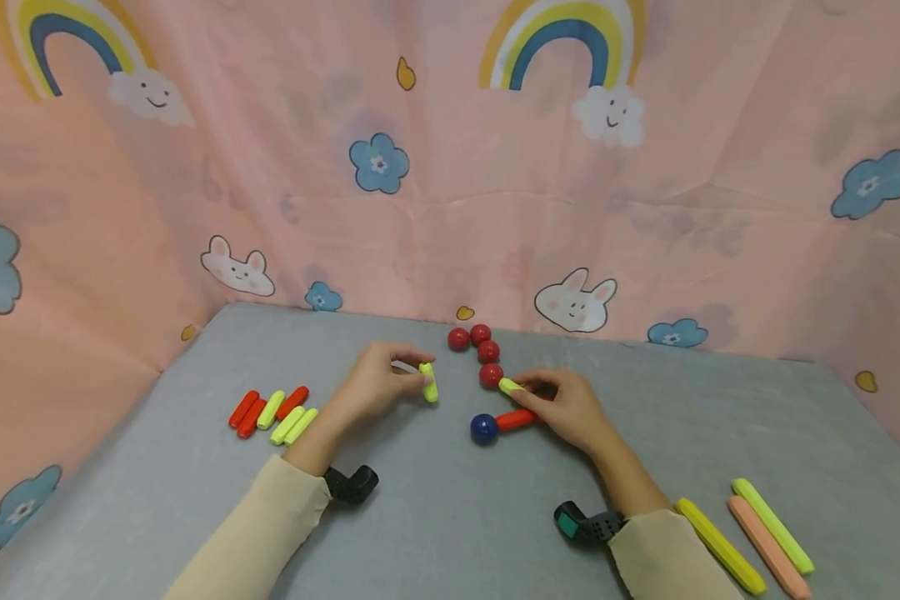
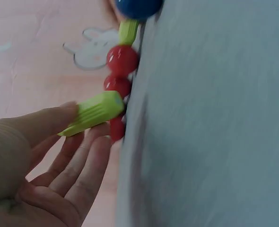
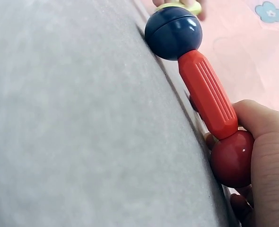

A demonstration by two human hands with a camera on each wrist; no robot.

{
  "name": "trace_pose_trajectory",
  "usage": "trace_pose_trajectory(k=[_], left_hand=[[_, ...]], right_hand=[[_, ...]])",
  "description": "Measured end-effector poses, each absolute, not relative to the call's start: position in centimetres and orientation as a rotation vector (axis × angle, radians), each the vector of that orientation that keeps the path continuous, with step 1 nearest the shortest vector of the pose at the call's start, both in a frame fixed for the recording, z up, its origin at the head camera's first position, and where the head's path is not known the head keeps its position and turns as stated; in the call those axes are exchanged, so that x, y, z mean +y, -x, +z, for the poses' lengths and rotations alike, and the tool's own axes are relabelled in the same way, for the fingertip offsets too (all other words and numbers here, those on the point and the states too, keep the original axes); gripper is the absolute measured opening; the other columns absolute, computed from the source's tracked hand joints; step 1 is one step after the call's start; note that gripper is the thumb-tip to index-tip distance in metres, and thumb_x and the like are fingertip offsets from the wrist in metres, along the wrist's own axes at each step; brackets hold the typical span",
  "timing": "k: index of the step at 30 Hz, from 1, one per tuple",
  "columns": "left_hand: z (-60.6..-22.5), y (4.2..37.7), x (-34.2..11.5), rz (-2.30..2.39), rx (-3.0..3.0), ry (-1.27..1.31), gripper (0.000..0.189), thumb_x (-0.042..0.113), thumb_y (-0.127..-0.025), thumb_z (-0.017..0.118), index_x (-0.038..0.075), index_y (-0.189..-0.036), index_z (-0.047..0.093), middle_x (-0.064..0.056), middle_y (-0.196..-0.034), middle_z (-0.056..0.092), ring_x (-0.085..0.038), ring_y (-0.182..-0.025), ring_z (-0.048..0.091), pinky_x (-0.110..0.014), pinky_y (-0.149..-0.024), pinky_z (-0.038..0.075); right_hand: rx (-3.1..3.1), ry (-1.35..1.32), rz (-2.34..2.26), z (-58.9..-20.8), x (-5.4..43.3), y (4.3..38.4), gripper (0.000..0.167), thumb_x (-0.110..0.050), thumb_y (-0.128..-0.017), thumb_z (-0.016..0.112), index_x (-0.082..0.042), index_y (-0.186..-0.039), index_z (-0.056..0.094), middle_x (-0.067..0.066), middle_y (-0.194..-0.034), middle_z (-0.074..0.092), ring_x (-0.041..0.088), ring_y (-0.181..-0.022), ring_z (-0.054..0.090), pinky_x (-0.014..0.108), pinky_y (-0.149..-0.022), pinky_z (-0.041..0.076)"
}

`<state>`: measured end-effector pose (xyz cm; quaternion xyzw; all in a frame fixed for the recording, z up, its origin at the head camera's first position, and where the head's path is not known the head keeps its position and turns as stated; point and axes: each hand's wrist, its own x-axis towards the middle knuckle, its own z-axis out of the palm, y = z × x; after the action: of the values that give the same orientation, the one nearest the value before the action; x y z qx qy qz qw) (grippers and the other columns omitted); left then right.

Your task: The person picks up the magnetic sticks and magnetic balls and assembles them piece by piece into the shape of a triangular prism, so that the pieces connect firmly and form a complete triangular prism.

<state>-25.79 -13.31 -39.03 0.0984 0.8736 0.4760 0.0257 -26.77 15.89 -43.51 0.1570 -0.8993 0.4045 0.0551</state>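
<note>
My left hand pinches a short yellow-green building rod between thumb and fingers, held a little above the table. My right hand grips a ball-and-rod piece at its red ball, which the fingers hide in the head view. From that ball a short red rod runs to a dark blue ball at the other end. A second yellow-green rod sticks out past the right fingertips, its end beside the nearest of several loose red balls.
Several short red and yellow-green rods lie beside the left forearm. Near the right sleeve are three longer rods, yellow, peach and lime. A pink printed cloth rises behind the grey table.
</note>
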Motion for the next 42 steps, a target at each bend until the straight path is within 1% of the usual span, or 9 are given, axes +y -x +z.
trace_pose_trajectory(k=[9,14,16,20,23,27,33,35,42], left_hand=[[-40.2,25.2,-9.8,1.723,2.496,-0.249,0.024,0.007,-0.089,0.075,0.005,-0.113,0.072,-0.013,-0.113,0.073,-0.013,-0.081,0.071,-0.028,-0.068,0.059],[-40.4,25.2,-8.2,1.819,2.396,-0.241,0.026,0.005,-0.090,0.074,0.000,-0.115,0.071,-0.017,-0.113,0.074,-0.013,-0.084,0.071,-0.030,-0.071,0.062],[-40.4,25.3,-7.8,1.833,2.370,-0.214,0.026,0.007,-0.090,0.074,0.001,-0.116,0.071,-0.016,-0.112,0.074,-0.013,-0.085,0.071,-0.031,-0.073,0.062],[-40.2,25.6,-7.2,1.822,2.331,-0.158,0.026,0.010,-0.090,0.075,0.003,-0.116,0.072,-0.014,-0.108,0.076,-0.011,-0.083,0.070,-0.031,-0.075,0.062],[-40.6,25.7,-6.7,1.837,2.285,-0.145,0.027,0.010,-0.091,0.074,0.001,-0.116,0.071,-0.015,-0.104,0.076,-0.010,-0.079,0.069,-0.031,-0.075,0.063],[-41.2,25.5,-6.2,1.890,2.219,-0.139,0.030,0.008,-0.092,0.072,-0.003,-0.120,0.067,-0.018,-0.103,0.076,-0.010,-0.076,0.069,-0.032,-0.075,0.063],[-41.3,25.2,-6.0,1.866,2.177,-0.048,0.045,0.010,-0.088,0.078,-0.003,-0.127,0.060,-0.020,-0.114,0.075,-0.014,-0.082,0.073,-0.032,-0.080,0.063],[-41.2,25.1,-5.9,1.845,2.186,-0.027,0.045,0.011,-0.087,0.079,-0.004,-0.126,0.061,-0.020,-0.114,0.075,-0.014,-0.082,0.073,-0.032,-0.080,0.063],[-41.4,25.0,-5.7,1.833,2.230,-0.041,0.035,0.010,-0.087,0.079,-0.005,-0.116,0.069,-0.018,-0.105,0.077,-0.009,-0.072,0.070,-0.029,-0.074,0.063]], right_hand=[[-2.728,-0.476,1.234,-43.6,15.9,26.7,0.023,-0.025,-0.091,0.074,-0.010,-0.108,0.077,0.006,-0.097,0.074,0.017,-0.087,0.060,0.030,-0.080,0.048],[-2.711,-0.465,1.241,-43.5,15.9,26.8,0.024,-0.027,-0.091,0.074,-0.010,-0.107,0.077,0.006,-0.096,0.074,0.017,-0.087,0.060,0.031,-0.079,0.047],[-2.700,-0.470,1.247,-43.5,15.9,26.9,0.023,-0.026,-0.091,0.075,-0.010,-0.107,0.077,0.006,-0.095,0.074,0.018,-0.086,0.060,0.031,-0.079,0.048],[-2.693,-0.488,1.262,-43.5,15.9,27.0,0.021,-0.025,-0.091,0.076,-0.011,-0.107,0.077,0.005,-0.096,0.075,0.018,-0.086,0.061,0.032,-0.081,0.049],[-2.687,-0.503,1.274,-43.6,15.9,26.9,0.021,-0.025,-0.091,0.076,-0.011,-0.106,0.078,0.004,-0.096,0.076,0.017,-0.086,0.061,0.031,-0.081,0.050],[-2.679,-0.504,1.278,-43.7,15.9,26.8,0.020,-0.025,-0.091,0.076,-0.012,-0.106,0.078,0.004,-0.095,0.076,0.016,-0.084,0.061,0.029,-0.078,0.050],[-2.675,-0.485,1.283,-43.8,16.1,26.7,0.020,-0.024,-0.091,0.075,-0.011,-0.105,0.078,0.005,-0.096,0.075,0.016,-0.085,0.061,0.028,-0.078,0.049],[-2.677,-0.482,1.284,-43.8,16.1,26.6,0.020,-0.025,-0.091,0.075,-0.011,-0.105,0.078,0.006,-0.097,0.075,0.016,-0.086,0.061,0.029,-0.079,0.049],[-2.693,-0.467,1.286,-43.7,15.9,26.7,0.019,-0.026,-0.092,0.074,-0.013,-0.106,0.077,0.005,-0.098,0.075,0.017,-0.088,0.061,0.032,-0.082,0.049]])
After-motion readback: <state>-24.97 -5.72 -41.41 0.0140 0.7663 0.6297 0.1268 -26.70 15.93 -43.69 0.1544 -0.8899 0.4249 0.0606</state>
